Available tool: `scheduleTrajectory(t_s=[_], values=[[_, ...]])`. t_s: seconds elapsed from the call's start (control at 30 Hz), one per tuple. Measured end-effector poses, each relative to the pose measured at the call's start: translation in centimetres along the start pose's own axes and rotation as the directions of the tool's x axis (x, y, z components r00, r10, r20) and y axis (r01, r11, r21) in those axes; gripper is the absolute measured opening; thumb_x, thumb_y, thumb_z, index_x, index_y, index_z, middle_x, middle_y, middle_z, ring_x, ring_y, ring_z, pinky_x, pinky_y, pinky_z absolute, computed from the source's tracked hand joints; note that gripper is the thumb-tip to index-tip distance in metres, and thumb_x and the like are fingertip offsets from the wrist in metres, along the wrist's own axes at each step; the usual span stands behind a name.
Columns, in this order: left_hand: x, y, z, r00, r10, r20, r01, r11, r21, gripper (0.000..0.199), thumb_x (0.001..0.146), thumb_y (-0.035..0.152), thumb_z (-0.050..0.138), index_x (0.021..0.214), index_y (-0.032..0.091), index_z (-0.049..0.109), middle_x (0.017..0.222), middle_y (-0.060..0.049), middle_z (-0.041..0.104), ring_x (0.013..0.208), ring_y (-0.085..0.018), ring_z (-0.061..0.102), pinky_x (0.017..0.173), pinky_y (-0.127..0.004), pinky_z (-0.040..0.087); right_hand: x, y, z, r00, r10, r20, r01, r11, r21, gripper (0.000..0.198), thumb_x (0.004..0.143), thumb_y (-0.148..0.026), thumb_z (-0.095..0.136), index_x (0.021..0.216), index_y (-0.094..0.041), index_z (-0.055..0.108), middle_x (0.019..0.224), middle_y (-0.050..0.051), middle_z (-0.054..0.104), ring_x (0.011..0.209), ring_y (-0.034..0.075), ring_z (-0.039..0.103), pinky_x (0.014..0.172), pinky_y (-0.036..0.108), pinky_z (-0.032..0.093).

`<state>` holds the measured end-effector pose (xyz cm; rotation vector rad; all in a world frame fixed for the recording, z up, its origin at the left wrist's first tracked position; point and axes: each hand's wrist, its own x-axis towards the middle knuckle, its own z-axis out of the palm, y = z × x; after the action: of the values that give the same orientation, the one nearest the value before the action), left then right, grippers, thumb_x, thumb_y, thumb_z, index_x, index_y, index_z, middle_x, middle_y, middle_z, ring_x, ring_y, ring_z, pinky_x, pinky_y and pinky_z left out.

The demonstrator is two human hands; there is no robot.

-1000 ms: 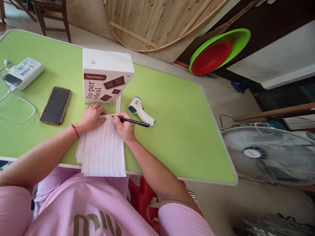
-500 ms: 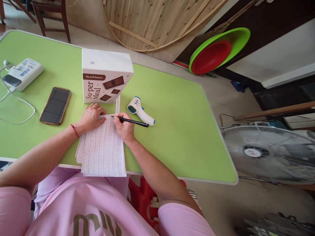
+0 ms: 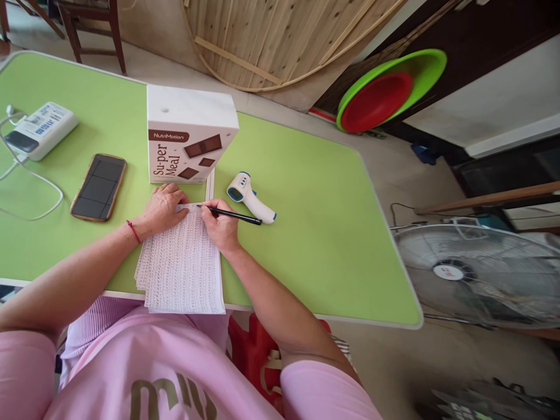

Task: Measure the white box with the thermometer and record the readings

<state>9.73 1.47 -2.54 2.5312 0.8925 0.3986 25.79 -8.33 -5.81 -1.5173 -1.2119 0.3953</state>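
Observation:
Sheets of paper covered in dense rows of handwriting lie stacked unevenly at the table's near edge, slightly overhanging it. In my right hand is a black pen, its tip at the top of the uppermost sheet. My left hand rests open, palm down, at the sheet's upper left corner, with the thumb on the paper. Just beyond the hands stands a white and brown box marked NutriMotion. A white infrared thermometer lies to the right of the pen, and a phone to the left.
On the green table, a white power bank with a cable sits at the far left. A large fan stands off the right edge. Green and red basins lean beyond the table near a round wooden board.
The pen's rear end has shifted slightly to the left while its tip stays near the top of the sheet. My left hand has stayed in place.

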Motion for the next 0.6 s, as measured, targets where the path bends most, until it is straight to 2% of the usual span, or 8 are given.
scheduleTrajectory(t_s=[0.13,0.17,0.23,0.27,0.33,0.43,0.5,0.6], values=[[0.0,0.0,0.2,1.0,0.02,-0.019,-0.02,1.0,0.006,0.015,0.087,0.024,0.061,0.096,0.017,0.07,0.105,-0.014,0.069,0.107,-0.033,0.065,0.096,-0.053,0.053,0.3,-0.6,-0.9,0.988,-0.119,-0.098,0.115,0.992,-0.043,0.018,0.093,-0.042,0.058,0.091,-0.024,0.064,0.076,-0.001,0.067,0.066,0.015,0.06,0.065,0.031,0.053],[-0.1,0.1,0.1,0.997,0.047,-0.066,-0.047,0.999,-0.003,0.014,0.087,0.024,0.061,0.096,0.017,0.069,0.106,-0.013,0.068,0.106,-0.032,0.065,0.095,-0.052,0.054,0.5,-0.6,-1.4,0.979,-0.148,-0.14,0.14,0.988,-0.067,0.02,0.095,-0.042,0.056,0.095,-0.025,0.064,0.078,0.0,0.067,0.068,0.016,0.062,0.068,0.032,0.054],[-0.2,0.0,-0.2,0.961,0.112,-0.251,-0.124,0.992,-0.03,0.011,0.089,0.024,0.061,0.098,0.02,0.065,0.109,-0.011,0.066,0.107,-0.03,0.064,0.095,-0.05,0.054,1.2,-0.5,-2.7,0.96,-0.185,-0.209,0.159,0.978,-0.133,0.024,0.099,-0.043,0.049,0.104,-0.025,0.064,0.077,0.0,0.066,0.072,0.017,0.065,0.074,0.034,0.056],[-0.3,-0.2,-0.4,0.917,0.133,-0.375,-0.161,0.986,-0.044,0.01,0.09,0.024,0.061,0.099,0.021,0.062,0.11,-0.01,0.065,0.109,-0.029,0.063,0.096,-0.05,0.053,1.6,-0.3,-3.5,0.956,-0.192,-0.223,0.154,0.972,-0.176,0.027,0.1,-0.043,0.046,0.107,-0.025,0.064,0.077,0.0,0.066,0.073,0.018,0.066,0.077,0.036,0.057],[-0.3,-1.0,-0.9,0.787,0.107,-0.608,-0.193,0.978,-0.078,0.015,0.091,0.028,0.064,0.103,0.024,0.056,0.114,-0.009,0.061,0.115,-0.029,0.06,0.101,-0.052,0.051,2.6,0.4,-5.3,0.952,-0.19,-0.242,0.117,0.951,-0.286,0.029,0.098,-0.044,0.044,0.109,-0.024,0.062,0.085,0.003,0.07,0.083,0.021,0.069,0.086,0.042,0.057],[0.1,-3.4,-1.1,0.643,-0.092,-0.76,-0.115,0.97,-0.214,0.047,0.086,0.046,0.078,0.118,0.027,0.049,0.131,-0.012,0.051,0.131,-0.034,0.051,0.11,-0.059,0.046,3.7,1.7,-7.6,0.972,-0.087,-0.219,-0.035,0.868,-0.496,0.032,0.086,-0.045,0.061,0.108,-0.023,0.057,0.114,0.012,0.071,0.11,0.03,0.068,0.102,0.054,0.051],[0.9,-5.4,-0.5,0.664,-0.181,-0.725,-0.105,0.938,-0.33,0.074,0.08,0.061,0.082,0.134,0.03,0.042,0.144,-0.014,0.044,0.141,-0.038,0.043,0.115,-0.062,0.041,4.0,2.2,-8.5,0.982,0.081,-0.171,-0.167,0.799,-0.578,0.038,0.08,-0.045,0.068,0.109,-0.022,0.056,0.116,0.014,0.07,0.109,0.032,0.068,0.098,0.054,0.051],[2.3,-8.0,0.7,0.758,-0.166,-0.631,-0.181,0.876,-0.447,0.104,0.075,0.075,0.079,0.153,0.034,0.025,0.16,-0.016,0.033,0.152,-0.041,0.035,0.123,-0.062,0.034,3.9,2.2,-8.8,0.951,0.295,-0.094,-0.281,0.695,-0.662,0.039,0.08,-0.044,0.07,0.11,-0.022,0.057,0.101,0.009,0.071,0.093,0.029,0.069,0.082,0.044,0.053]])
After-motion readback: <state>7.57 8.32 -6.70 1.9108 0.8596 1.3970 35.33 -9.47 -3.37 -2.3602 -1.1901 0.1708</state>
